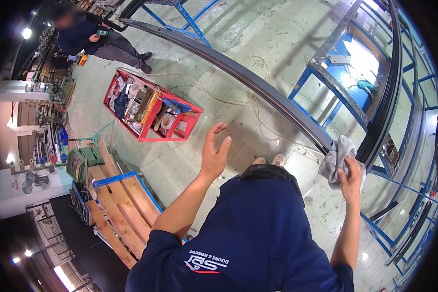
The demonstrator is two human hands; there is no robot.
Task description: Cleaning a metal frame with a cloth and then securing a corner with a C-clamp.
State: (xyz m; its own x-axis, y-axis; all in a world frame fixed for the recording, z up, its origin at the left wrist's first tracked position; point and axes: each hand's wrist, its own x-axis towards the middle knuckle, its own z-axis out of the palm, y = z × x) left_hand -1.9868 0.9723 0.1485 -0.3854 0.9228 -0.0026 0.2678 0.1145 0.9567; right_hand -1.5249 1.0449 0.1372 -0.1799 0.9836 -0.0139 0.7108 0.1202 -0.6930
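Observation:
My right hand [351, 177] is closed on a crumpled grey-white rag [337, 163], which it presses against the corner of a large dark metal frame. One long dark bar [248, 78] of that frame runs from this corner to the far left; another dark bar [392, 92] rises from it toward the far right. My left hand [214, 155] is raised in front of me, fingers apart and holding nothing. It is nearest to a red tool cart [153, 107], without touching it.
Blue steel stands [321, 80] support the frame. A hose [258, 104] lies across the floor. Rags and tools fill the cart. Wooden planks [124, 209] lie on a blue rack at the left. Another person [95, 41] stands beyond the cart, holding a small device.

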